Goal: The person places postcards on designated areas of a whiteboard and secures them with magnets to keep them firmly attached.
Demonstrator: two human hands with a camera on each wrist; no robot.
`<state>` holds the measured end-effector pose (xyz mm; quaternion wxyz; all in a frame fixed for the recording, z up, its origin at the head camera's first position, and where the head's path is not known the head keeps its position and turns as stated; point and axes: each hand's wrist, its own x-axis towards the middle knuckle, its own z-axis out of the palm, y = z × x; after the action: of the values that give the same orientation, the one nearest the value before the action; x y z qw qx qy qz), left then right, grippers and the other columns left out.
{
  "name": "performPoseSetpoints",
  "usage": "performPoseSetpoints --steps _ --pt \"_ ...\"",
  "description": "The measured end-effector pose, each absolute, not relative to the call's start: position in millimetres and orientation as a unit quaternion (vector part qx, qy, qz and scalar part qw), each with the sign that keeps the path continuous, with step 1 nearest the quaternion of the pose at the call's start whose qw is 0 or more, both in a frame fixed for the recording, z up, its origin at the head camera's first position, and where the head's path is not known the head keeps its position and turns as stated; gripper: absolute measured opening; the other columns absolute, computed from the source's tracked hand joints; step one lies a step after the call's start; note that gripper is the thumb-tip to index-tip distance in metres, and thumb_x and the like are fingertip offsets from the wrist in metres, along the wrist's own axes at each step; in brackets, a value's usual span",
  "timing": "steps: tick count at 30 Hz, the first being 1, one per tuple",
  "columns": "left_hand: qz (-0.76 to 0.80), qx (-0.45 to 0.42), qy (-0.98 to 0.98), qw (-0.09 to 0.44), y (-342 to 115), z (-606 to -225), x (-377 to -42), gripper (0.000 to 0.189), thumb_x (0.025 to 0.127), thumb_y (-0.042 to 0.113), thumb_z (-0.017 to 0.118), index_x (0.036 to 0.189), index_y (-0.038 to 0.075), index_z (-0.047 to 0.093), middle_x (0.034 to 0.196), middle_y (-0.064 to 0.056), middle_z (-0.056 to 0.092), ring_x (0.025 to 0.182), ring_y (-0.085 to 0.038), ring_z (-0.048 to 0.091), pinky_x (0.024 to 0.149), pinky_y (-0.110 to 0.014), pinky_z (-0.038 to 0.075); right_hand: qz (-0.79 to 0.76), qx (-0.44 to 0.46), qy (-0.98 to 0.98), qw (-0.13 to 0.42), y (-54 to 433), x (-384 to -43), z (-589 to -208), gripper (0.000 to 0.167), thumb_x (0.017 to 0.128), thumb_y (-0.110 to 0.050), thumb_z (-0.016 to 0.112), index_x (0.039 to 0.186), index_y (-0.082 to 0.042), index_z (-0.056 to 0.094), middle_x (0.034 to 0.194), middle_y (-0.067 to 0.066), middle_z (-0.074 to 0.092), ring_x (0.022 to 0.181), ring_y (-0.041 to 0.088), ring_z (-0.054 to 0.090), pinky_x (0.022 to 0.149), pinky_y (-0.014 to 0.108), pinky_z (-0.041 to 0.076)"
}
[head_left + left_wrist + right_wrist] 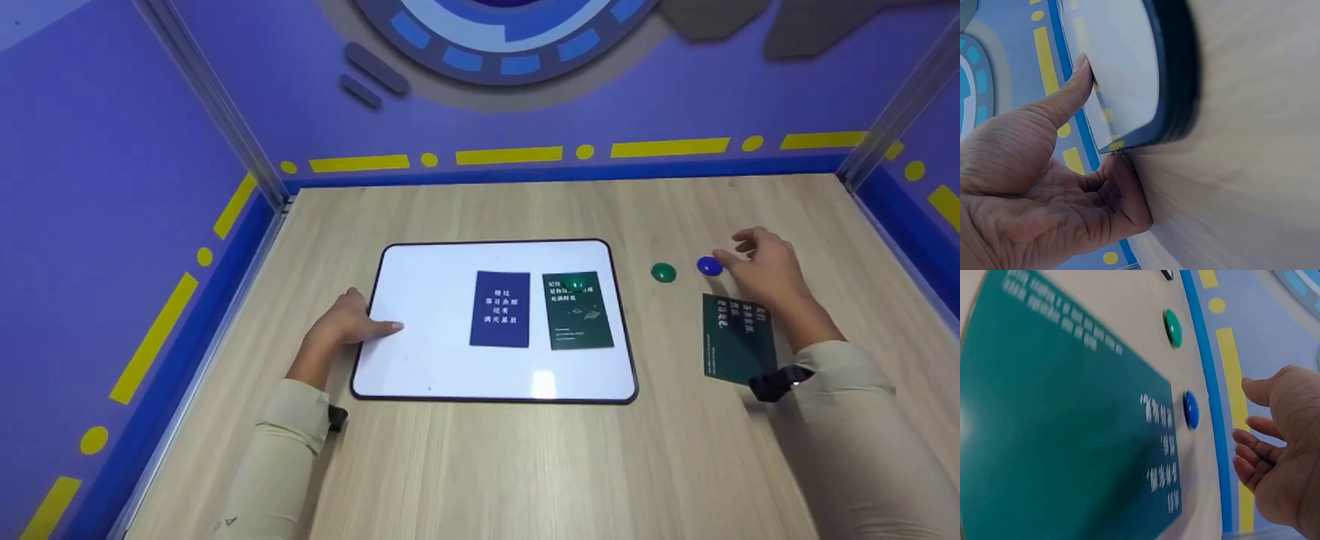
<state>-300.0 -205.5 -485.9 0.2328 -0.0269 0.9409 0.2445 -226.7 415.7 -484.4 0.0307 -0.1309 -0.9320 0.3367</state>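
Observation:
My left hand grips the left edge of a dark-framed whiteboard, thumb over the white face and the other fingers curled against the side of the frame. On the board lie a blue card with white writing and a dark green card, the latter with a green round magnet near its top. To the right, my right hand hovers with loosely bent fingers beside a blue round magnet. In the right wrist view the hand is apart from that magnet and holds nothing.
Left of the blue magnet, another green magnet sits on the wooden table. A second dark green card lies on the table, partly under my right wrist. Purple-blue panels with yellow marks wall in the back and sides.

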Motion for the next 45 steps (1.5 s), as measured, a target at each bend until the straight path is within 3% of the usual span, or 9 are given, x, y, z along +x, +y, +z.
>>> performPoseSetpoints --steps 22,29,36,45 --pt "0.257 -0.029 0.940 0.223 -206 -488 -299 0.108 0.093 0.046 0.081 0.160 -0.015 0.023 0.157 -0.037 0.044 0.142 -0.045 0.051 0.125 -0.059 0.041 0.381 -0.116 -0.916 -0.043 435 -221 -505 0.064 0.109 -0.039 0.059 0.157 0.001 0.042 0.153 0.035 0.045 0.138 0.053 0.044 0.118 0.073 0.037" --pt "0.255 -0.026 0.941 0.223 -205 -487 -298 0.111 0.094 0.046 0.081 0.162 -0.016 0.018 0.162 -0.038 0.037 0.149 -0.048 0.045 0.127 -0.059 0.038 0.350 -0.106 -0.930 -0.033 428 -227 -510 0.063 0.106 -0.034 0.065 0.153 0.004 0.046 0.146 0.036 0.042 0.130 0.051 0.046 0.110 0.071 0.043" --pt "0.257 -0.025 0.942 0.216 -204 -484 -297 0.105 0.093 0.043 0.082 0.158 -0.017 0.025 0.154 -0.037 0.046 0.137 -0.043 0.053 0.122 -0.058 0.043 0.354 -0.118 -0.927 -0.036 423 -232 -512 0.064 0.107 -0.037 0.064 0.154 0.002 0.044 0.149 0.037 0.040 0.131 0.053 0.045 0.112 0.074 0.041" --pt "0.267 -0.032 0.937 0.222 -204 -484 -296 0.109 0.094 0.042 0.081 0.161 -0.016 0.019 0.161 -0.038 0.039 0.147 -0.047 0.047 0.126 -0.059 0.039 0.355 -0.115 -0.926 -0.050 422 -233 -512 0.061 0.108 -0.034 0.061 0.152 0.005 0.043 0.148 0.036 0.042 0.126 0.051 0.047 0.111 0.074 0.043"
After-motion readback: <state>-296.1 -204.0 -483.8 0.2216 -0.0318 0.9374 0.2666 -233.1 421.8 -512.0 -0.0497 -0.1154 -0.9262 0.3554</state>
